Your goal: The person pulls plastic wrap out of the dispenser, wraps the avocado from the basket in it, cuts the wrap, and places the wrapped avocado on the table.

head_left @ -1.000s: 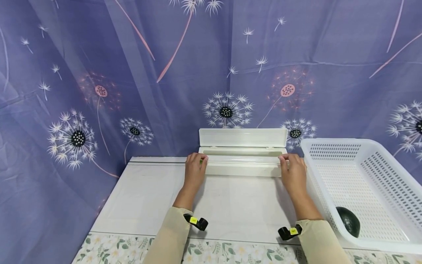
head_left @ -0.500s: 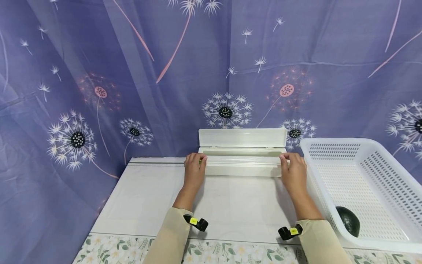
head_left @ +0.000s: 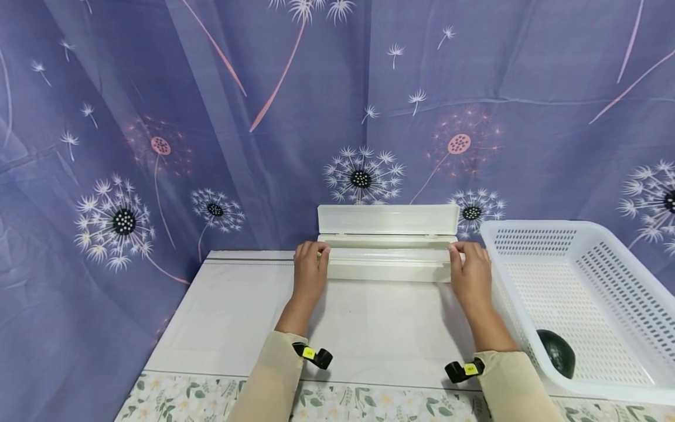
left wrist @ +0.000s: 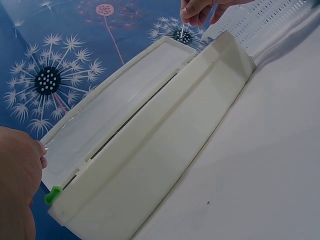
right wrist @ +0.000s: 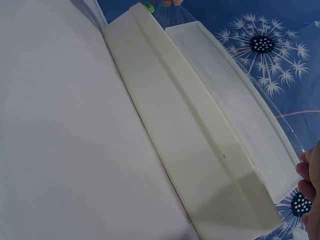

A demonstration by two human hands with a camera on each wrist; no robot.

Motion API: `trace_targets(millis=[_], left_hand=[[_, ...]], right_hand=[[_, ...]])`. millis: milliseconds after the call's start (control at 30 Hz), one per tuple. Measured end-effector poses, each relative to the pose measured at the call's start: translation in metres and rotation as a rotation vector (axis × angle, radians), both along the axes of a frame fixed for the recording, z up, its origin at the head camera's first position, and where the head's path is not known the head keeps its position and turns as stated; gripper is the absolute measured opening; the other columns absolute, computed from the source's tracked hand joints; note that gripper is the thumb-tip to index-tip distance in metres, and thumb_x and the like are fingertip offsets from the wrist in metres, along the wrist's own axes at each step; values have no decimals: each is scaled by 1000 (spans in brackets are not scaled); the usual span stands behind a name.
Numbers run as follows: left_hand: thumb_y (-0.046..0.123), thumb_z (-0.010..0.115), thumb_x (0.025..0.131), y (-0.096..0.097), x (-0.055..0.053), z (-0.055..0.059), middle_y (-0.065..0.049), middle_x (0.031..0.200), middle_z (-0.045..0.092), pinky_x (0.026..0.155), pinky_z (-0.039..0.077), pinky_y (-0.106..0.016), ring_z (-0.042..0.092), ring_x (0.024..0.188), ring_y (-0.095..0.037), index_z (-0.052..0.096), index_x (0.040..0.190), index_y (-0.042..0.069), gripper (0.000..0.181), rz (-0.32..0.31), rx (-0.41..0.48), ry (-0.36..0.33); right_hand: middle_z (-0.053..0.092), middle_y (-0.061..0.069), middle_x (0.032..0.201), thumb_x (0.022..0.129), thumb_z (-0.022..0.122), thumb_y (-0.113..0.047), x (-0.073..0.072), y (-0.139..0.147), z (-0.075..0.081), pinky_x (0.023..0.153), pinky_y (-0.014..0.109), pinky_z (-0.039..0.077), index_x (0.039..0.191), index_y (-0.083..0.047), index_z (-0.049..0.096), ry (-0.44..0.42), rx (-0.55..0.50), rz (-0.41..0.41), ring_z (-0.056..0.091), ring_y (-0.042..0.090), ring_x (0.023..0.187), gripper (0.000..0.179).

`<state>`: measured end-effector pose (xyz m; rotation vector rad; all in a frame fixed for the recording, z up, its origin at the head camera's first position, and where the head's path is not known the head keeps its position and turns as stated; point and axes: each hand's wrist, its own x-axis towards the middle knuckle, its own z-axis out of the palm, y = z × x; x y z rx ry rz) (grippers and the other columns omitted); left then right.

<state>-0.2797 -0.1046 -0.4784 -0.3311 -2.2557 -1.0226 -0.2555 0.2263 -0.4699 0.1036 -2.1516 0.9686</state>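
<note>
A long cream-white cling film dispenser (head_left: 390,272) lies across the white board, its lid (head_left: 387,220) raised against the curtain. Clear cling film (right wrist: 175,16) stretches between the two hands above the dispenser. At the dispenser's left end, my left hand (head_left: 310,274) pinches one corner of the film between thumb and fingers. My right hand (head_left: 471,275) pinches the other corner at the right end. A small green part (left wrist: 52,195) sits on the left end of the dispenser. What lies inside the box is hidden.
At the right stands a white perforated basket (head_left: 585,231) with a dark green, smooth, rounded fruit or vegetable (head_left: 557,354) inside. The purple dandelion curtain (head_left: 263,176) hangs right behind the dispenser. A floral cloth (head_left: 379,404) runs along the front.
My hands have risen a little and drawn slightly apart, still pinching the film. The dispenser, its raised lid and the basket stay in place.
</note>
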Motion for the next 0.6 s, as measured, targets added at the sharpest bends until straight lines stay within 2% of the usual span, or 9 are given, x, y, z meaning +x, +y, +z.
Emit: trace_targets(millis=[600], left_hand=[[11,62,96,-2,2,9,-10,90,60,92,39,-46,53,98,-33,66,96,1,11,-5,15,61]], right_hand=[[59,25,91,96,60,-4,5,-2,13,87,52,35,96,8,63,45,-3,11,49,44,93,12]])
